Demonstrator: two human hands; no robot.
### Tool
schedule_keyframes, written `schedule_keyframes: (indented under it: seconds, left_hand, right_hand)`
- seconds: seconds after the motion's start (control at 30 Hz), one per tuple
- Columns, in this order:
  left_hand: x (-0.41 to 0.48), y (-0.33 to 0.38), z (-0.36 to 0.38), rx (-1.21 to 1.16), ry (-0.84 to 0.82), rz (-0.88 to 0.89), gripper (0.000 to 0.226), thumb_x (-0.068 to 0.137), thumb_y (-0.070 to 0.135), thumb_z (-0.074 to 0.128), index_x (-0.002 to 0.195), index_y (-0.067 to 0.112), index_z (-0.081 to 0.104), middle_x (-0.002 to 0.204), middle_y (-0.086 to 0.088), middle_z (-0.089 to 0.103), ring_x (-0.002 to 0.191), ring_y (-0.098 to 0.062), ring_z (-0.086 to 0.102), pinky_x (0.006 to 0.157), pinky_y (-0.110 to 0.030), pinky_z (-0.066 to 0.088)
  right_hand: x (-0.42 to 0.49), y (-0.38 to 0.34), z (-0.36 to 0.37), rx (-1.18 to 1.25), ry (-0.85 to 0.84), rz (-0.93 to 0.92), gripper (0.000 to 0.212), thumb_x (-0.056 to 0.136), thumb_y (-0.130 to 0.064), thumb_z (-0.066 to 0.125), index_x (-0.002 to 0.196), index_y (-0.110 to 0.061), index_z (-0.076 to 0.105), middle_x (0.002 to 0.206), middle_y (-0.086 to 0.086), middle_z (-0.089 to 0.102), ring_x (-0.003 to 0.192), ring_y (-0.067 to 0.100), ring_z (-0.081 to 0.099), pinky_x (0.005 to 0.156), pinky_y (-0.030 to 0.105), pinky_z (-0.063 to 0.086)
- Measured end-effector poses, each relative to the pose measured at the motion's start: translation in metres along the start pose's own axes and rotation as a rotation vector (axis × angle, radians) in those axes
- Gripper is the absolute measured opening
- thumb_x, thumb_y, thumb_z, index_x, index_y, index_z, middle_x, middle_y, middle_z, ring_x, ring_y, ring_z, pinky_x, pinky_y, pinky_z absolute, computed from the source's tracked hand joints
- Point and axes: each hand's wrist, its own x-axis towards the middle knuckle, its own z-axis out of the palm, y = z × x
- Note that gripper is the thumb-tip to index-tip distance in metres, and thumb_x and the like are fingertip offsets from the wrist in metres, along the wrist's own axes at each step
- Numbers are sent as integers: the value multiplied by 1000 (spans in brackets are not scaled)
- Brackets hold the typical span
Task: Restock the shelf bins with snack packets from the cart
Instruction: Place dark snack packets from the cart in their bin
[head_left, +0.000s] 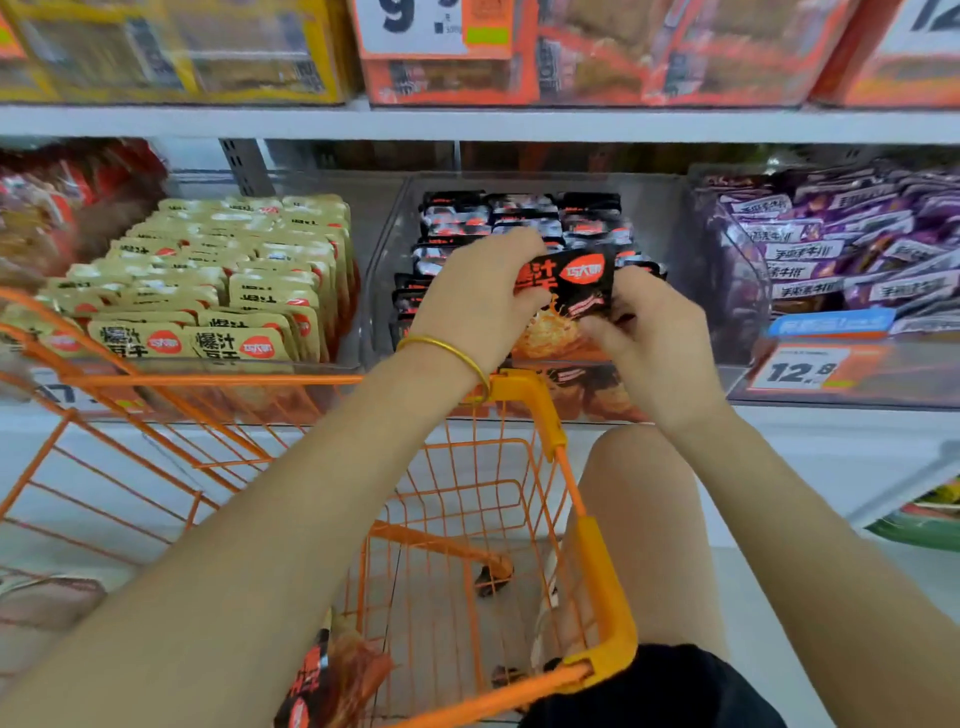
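A black snack packet (574, 288) with a red logo is held at the front of the middle bin (657, 213), above its front rows. It is gripped from both sides: the left hand (467, 296) is curled round its left edge and the right hand (654, 332) is pinched on its right and lower edge. A gold bangle (452, 353) is worn on the left wrist. The middle bin, of clear plastic, is filled with rows of matching black packets (519, 213) stood on edge. Beige packets (223, 270) with the same red logo are packed in tidy rows in the bin on the left (371, 208), and purple packets (831, 244) are piled loosely in the bin on the right (737, 332), with a price tag (800, 370) reading 12.8 set below its front. Yellow boxes (171, 52) and orange boxes (597, 52) are stacked on the shelf above. An orange wire cart (602, 587) is parked just under the arms, against the shelf; one black-and-orange packet (317, 675) can be seen lying in it near the bottom edge of the view.
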Motion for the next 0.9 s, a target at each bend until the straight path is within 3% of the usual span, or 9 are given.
schedule_keyframes:
  seconds: [0.1, 0.2, 0.27, 0.33, 0.43, 0.57, 0.7, 0.77, 0.9]
  left_hand:
    - [-2, 0, 4, 20, 2, 1, 28, 88, 18, 61, 114, 6, 58, 107, -10, 62, 101, -27, 53, 79, -25, 33]
    - [1, -1, 4, 42, -6, 19, 26, 89, 18, 60, 112, 7, 58, 105, -9, 62, 99, -26, 54, 79, -26, 34]
    - [5, -1, 3, 63, -31, 19, 23, 90, 20, 59, 109, 7, 58, 99, -9, 61, 94, -26, 54, 76, -27, 35]
    - [9, -2, 2, 59, -56, -9, 24, 89, 22, 61, 108, 8, 57, 93, -4, 57, 88, -23, 51, 70, -23, 32]
    - [13, -6, 1, 74, -109, -67, 25, 85, 28, 65, 102, 10, 58, 78, 2, 47, 77, -18, 43, 63, -22, 25]
    - [12, -10, 9, 233, -164, -73, 42, 81, 38, 67, 115, 14, 62, 103, -7, 53, 105, -29, 45, 85, -38, 39]
    - [9, -12, 17, 341, -177, -124, 44, 79, 41, 69, 118, 20, 63, 134, -1, 43, 128, -28, 26, 99, -41, 28]
    - [7, -16, 21, 340, -198, -144, 42, 78, 40, 70, 115, 21, 64, 142, 1, 36, 134, -26, 18, 102, -43, 23]
    - [3, -20, 25, 347, -263, -153, 43, 79, 42, 68, 117, 20, 63, 148, 1, 30, 138, -24, 12, 105, -44, 20]
  right_hand:
    - [2, 2, -1, -87, -9, -7, 17, 78, -10, 69, 80, -8, 52, 77, -1, 45, 72, 21, 43, 62, 33, 32]
    - [5, -14, -14, 69, 14, 14, 37, 79, -14, 69, 111, -22, 52, 93, -7, 49, 75, 15, 48, 67, 24, 40]
    - [11, -25, -22, 36, 38, -80, 45, 82, -13, 67, 122, -23, 51, 102, -6, 54, 79, 15, 52, 73, 24, 42]
    - [18, -25, -26, -126, 7, -127, 30, 84, -14, 65, 113, -15, 59, 96, -3, 56, 81, 19, 54, 77, 33, 46]
    - [27, -19, -31, -269, -121, -57, 21, 86, -20, 64, 105, -12, 63, 89, 2, 58, 88, 28, 57, 76, 41, 47]
    - [29, -15, -26, -413, -284, -46, 17, 89, -26, 61, 98, -12, 65, 94, 6, 62, 94, 27, 56, 68, 34, 45]
    - [33, -10, -16, -528, -359, -41, 16, 89, -25, 60, 80, -14, 52, 76, 0, 46, 86, 27, 51, 61, 29, 31]
    - [35, -11, -10, -564, -374, -66, 15, 90, -24, 60, 84, -10, 58, 75, 1, 47, 86, 27, 52, 60, 29, 31]
    - [36, -14, -3, -647, -387, -112, 15, 90, -23, 61, 99, -12, 65, 93, 6, 58, 98, 29, 54, 63, 31, 34]
